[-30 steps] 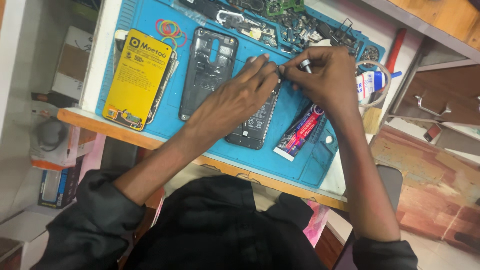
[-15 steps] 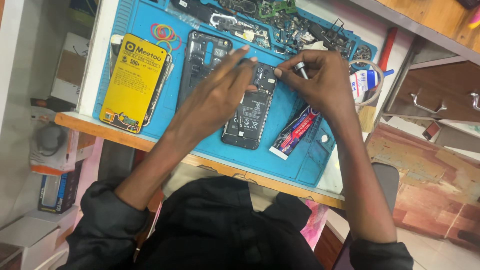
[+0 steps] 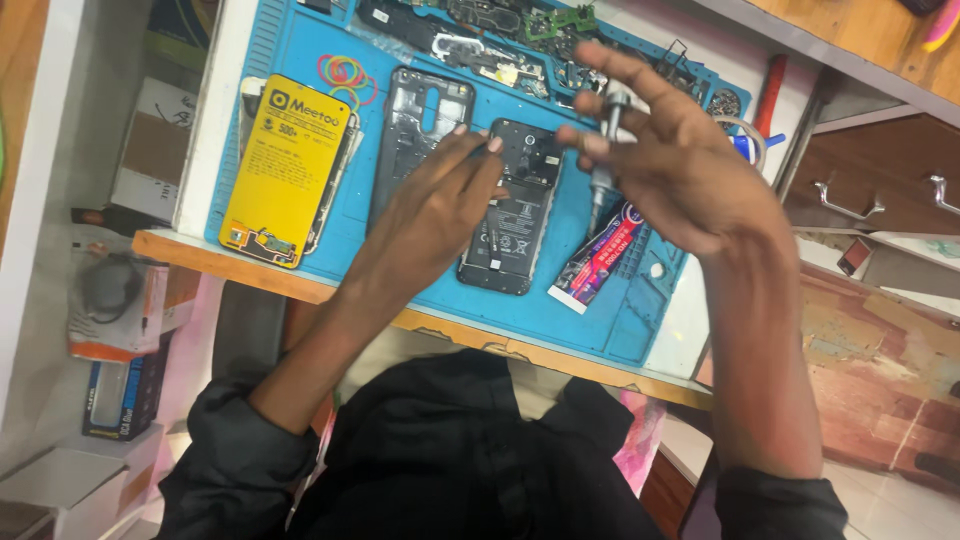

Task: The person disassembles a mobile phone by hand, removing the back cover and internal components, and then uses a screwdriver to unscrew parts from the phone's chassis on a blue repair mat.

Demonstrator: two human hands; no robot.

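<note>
An opened black phone (image 3: 515,215) lies back-up on the blue work mat (image 3: 300,40), its battery and boards bare. My left hand (image 3: 440,205) rests on the phone's left edge, fingertips near its top corner. My right hand (image 3: 665,165) is lifted just right of the phone and grips a small metal screwdriver (image 3: 603,165) that points down, with the fingers partly spread. A black phone frame (image 3: 415,130) lies to the left of the phone.
A yellow battery pack (image 3: 285,165) lies on the mat's left, with coloured rubber bands (image 3: 343,72) above it. A red glue tube (image 3: 600,260) lies at the right. Circuit boards and small parts (image 3: 480,30) line the mat's top. Wooden drawers (image 3: 880,190) stand to the right.
My right hand has lifted off the phone with the screwdriver and turned it upright. My left hand slid down along the phone's left side.
</note>
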